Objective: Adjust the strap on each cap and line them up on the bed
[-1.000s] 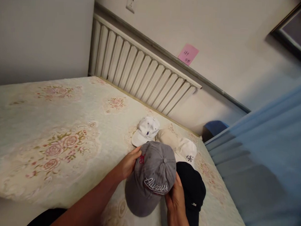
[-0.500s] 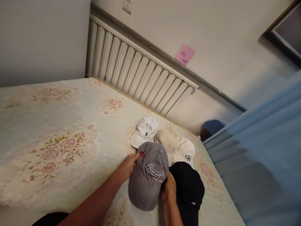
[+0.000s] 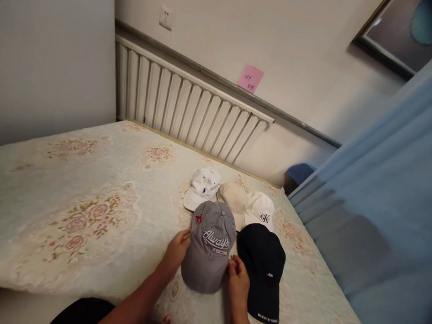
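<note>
A grey baseball cap (image 3: pixel 208 270) with "Always" lettering and a red patch is between my hands, its brim toward me. At its left edge, my left hand (image 3: pixel 177 253) has its fingers closed on the rim. My right hand (image 3: pixel 239 278) pinches the cap's right edge beside the brim. To the right lies a black cap (image 3: pixel 260 251), brim toward me, with small lettering at the brim's edge. Behind the grey cap sit a white cap (image 3: pixel 204 183) with a small dark logo, a beige cap (image 3: pixel 232 196) and a white cap with "CK" letters (image 3: pixel 260 206).
All the caps rest on a bed with a floral cover (image 3: pixel 95 176). A radiator (image 3: pixel 189 106) runs along the wall, with a pink note (image 3: pixel 250 78) above it. A blue curtain (image 3: pixel 374 186) hangs at right. A dark rounded shape (image 3: pixel 83 313) shows at lower left.
The view has shifted, so more of the black cap's brim shows. My hands have slid slightly toward the grey cap's outer edges, and the cap sits beside the black one.
</note>
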Demonstrator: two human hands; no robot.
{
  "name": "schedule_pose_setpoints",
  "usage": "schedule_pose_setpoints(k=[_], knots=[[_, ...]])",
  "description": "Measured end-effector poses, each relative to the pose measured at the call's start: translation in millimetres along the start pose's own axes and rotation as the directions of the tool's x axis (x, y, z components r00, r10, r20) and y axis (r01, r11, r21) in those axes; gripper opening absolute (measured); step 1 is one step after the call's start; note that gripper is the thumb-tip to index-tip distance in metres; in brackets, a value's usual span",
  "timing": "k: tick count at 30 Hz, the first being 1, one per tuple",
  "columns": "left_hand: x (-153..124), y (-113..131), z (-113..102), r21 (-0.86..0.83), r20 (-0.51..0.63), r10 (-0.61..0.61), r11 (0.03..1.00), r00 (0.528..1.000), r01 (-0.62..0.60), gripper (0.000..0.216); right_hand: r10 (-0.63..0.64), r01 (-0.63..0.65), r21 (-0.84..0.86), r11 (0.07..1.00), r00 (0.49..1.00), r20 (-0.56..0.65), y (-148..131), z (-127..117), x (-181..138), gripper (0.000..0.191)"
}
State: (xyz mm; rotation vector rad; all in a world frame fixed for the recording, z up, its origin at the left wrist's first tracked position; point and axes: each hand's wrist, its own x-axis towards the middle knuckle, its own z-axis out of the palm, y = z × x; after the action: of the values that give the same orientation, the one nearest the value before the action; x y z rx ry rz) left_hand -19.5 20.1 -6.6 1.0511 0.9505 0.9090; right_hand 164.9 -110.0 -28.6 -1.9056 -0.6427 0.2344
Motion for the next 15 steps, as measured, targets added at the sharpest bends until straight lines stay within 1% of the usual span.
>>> schedule_pose_setpoints(k=[2, 4, 7, 9, 15], knots=[[-2.6, -8.3, 0.5, 0.066, -0.051, 0.063, 0.996, 0.997, -0.059, 0.05, 0.022, -0.021, -0.028, 0.999, 0.999, 0.033, -6.7, 0.5, -5.7, 0.053], [-5.2, -15.9, 1.9, 0.127, -0.103, 0.129, 0.985, 0.986, -0.116, 0.053, 0.026, -0.025, -0.029, 0.999, 0.999, 0.039, -11.3, 1.9, -10.1, 0.054], [-10.4, -25.0, 4.5, 0.236, -0.133, 0.27, 0.943, 0.954, -0.234, 0.052, 0.014, -0.014, 0.031, 0.999, 1.0, 0.001, -12.3, 4.7, -16.1, 0.049], [-14.2, -29.3, 5.6, 0.314, -0.135, 0.344, 0.904, 0.929, -0.29, 0.05, 0.001, 0.001, 0.088, 0.996, 1.0, -0.025, -10.7, 6.3, -20.0, 0.046], [-22.3, -35.1, 5.6, 0.447, -0.155, 0.444, 0.828, 0.883, -0.338, 0.046, -0.041, 0.047, 0.164, 0.985, 0.998, -0.045, -8.8, 8.6, -26.9, 0.042]])
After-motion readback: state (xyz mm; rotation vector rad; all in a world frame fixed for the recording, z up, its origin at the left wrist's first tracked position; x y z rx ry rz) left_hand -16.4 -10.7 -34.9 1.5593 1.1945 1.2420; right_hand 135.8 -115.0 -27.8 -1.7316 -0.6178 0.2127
